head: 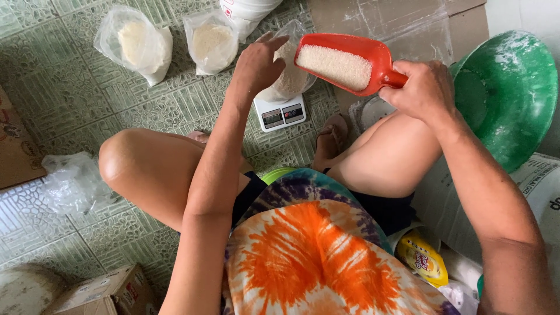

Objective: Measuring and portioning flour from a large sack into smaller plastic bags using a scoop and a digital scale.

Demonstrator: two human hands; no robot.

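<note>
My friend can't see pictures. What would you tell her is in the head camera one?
A seated person's right hand holds a red scoop of white grains beside a clear plastic bag on a small white scale, while the left hand holds the bag open. Two filled bags lie on the green tiled floor.

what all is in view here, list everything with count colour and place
scoop: 1, red, full of white grains, in right hand over the scale
bag on scale: 1, clear, partly filled
scale: 1, white, on floor ahead
filled bags: 2, clear with white grains, top left on the floor
empty bags: a clump, clear, left
basin: 1, green, right
cardboard: flat, brown, top
boxes: cardboard, bottom left
sack: white, right
yellow packet: 1, bottom right
floor: green patterned tiles
left hand: holding bag mouth
right hand: gripping scoop handle
</note>
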